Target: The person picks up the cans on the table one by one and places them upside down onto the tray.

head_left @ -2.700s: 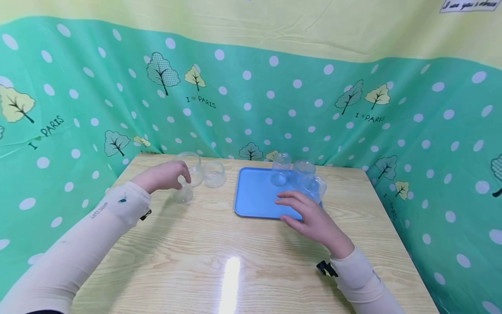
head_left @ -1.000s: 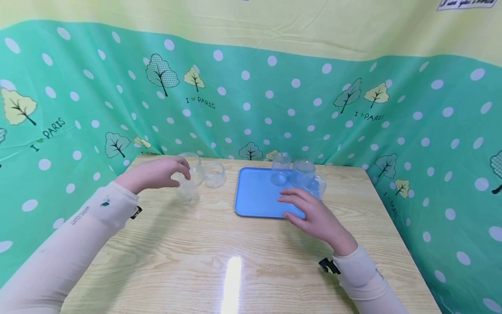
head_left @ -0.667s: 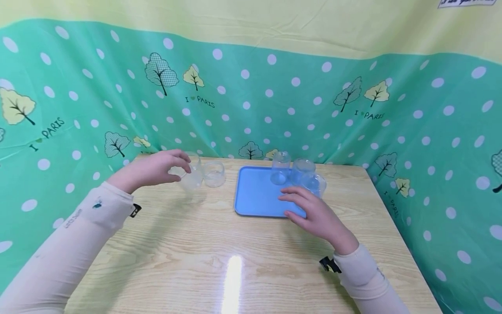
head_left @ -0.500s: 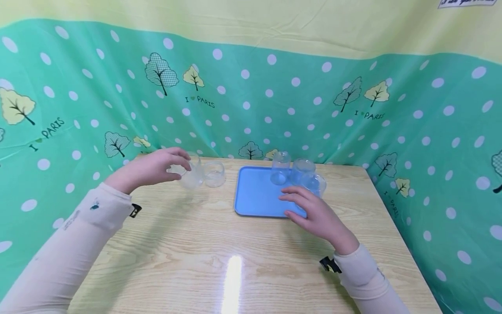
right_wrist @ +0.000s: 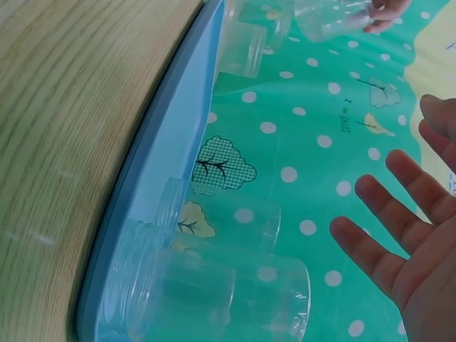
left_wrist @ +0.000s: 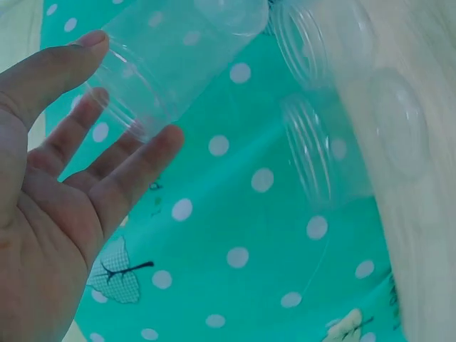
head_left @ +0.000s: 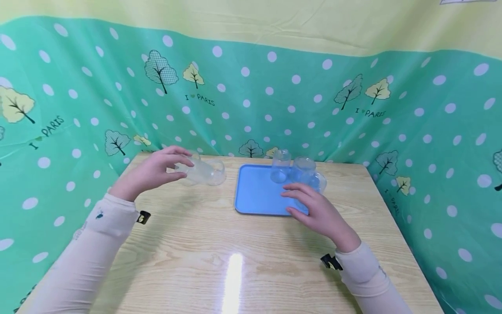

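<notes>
wood-grain table (head_left: 188, 261) | blue tray (head_left: 255, 192) | two clear jars (head_left: 219, 173), left of tray

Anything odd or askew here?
Nothing looks spilled or damaged. One clear plastic jar is tilted, but the left hand holds it. Inverted jars on the blue rectangular tray look mismatched: the two table jars appear mouth-up.

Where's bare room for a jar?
Blue tray: left side, between its left rim and three clear jars. Wooden table: in front of the tray, between both sleeves. Crowded: tray's right rear; table's rear left, two standing jars by the left hand and held jar.
</notes>
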Available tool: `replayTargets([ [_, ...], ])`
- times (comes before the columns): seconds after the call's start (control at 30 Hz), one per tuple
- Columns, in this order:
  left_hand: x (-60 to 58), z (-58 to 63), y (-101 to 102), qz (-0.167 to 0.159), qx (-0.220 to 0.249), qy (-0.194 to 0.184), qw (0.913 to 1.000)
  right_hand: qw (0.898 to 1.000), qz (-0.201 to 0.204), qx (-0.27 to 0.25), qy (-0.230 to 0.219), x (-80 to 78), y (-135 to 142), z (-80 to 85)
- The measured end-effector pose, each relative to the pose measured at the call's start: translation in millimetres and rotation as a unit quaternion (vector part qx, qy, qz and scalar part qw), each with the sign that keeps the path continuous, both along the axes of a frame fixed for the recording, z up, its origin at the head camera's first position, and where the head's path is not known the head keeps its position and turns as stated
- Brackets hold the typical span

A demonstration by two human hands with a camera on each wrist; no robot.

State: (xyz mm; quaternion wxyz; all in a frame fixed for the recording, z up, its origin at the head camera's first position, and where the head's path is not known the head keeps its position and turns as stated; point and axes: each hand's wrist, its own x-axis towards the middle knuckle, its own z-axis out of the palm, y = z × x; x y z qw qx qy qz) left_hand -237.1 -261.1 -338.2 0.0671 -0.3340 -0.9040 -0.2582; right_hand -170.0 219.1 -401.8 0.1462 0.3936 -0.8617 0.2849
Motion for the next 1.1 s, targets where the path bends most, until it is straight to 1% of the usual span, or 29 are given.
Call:
replayTargets([
  [0.07,0.6,-3.4,2.7,-0.007,0.020,0.008,0.9997,1.000,0.001,0.000,0.001,-0.5,-0.7,-0.4],
  [0.17,0.3,-8.5,9.1,-0.019,0.042,0.031,0.9985,1.000,0.002,0.000,0.006,-1.1,-0.8,-1.9],
  [0.27,0.3,-12.2,15.9,-0.022,0.063,0.046,0.9967,1.000,0.001,-0.006,0.017,-1.5,-0.5,-2.7],
  [0.33,1.5,-13.9,19.5,-0.020,0.083,0.038,0.9956,1.000,-0.001,-0.013,0.027,-1.8,-0.2,-2.7],
  [0.47,6.7,-16.7,26.5,-0.016,0.136,0.008,0.9905,0.999,-0.007,-0.026,0.039,-2.5,0.6,-2.4],
  [0.57,11.8,-20.3,31.7,-0.018,0.176,-0.002,0.9842,0.999,-0.009,-0.032,0.039,-3.0,0.9,-1.5],
  [0.63,15.0,-23.3,35.3,-0.021,0.196,0.000,0.9804,0.999,-0.010,-0.036,0.036,-2.8,0.9,-0.5],
  [0.87,26.9,-32.3,51.8,-0.037,0.246,-0.010,0.9684,0.998,-0.006,-0.060,0.018,-0.3,-0.2,3.0],
  [1.1,35.7,-35.2,68.6,-0.053,0.289,-0.032,0.9554,0.997,-0.008,-0.078,0.009,2.1,-0.8,4.0],
])
